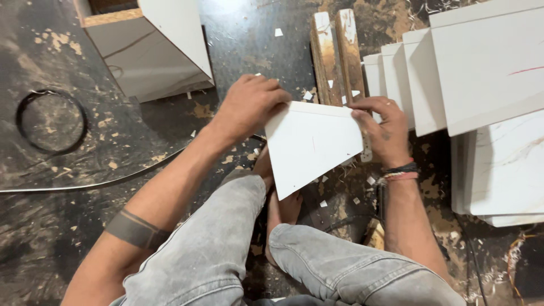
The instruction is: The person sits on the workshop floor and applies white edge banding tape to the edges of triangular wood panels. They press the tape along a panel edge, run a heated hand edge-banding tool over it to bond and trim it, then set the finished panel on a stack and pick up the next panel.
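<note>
Nearest, we note grey-trousered knees and a bare foot on the dark floor (51,226), littered with chips and shavings. Above the knees we see a white four-sided panel (310,144), held face up; it tapers toward a near point, long axis running near-left to far-right. Left hand (249,105) is closed over its far-left corner; right hand (382,127) pinches the right edge. Farther: two wooden battens (337,51), stacked white boards (481,79) right, a white box (150,48) far left.
</note>
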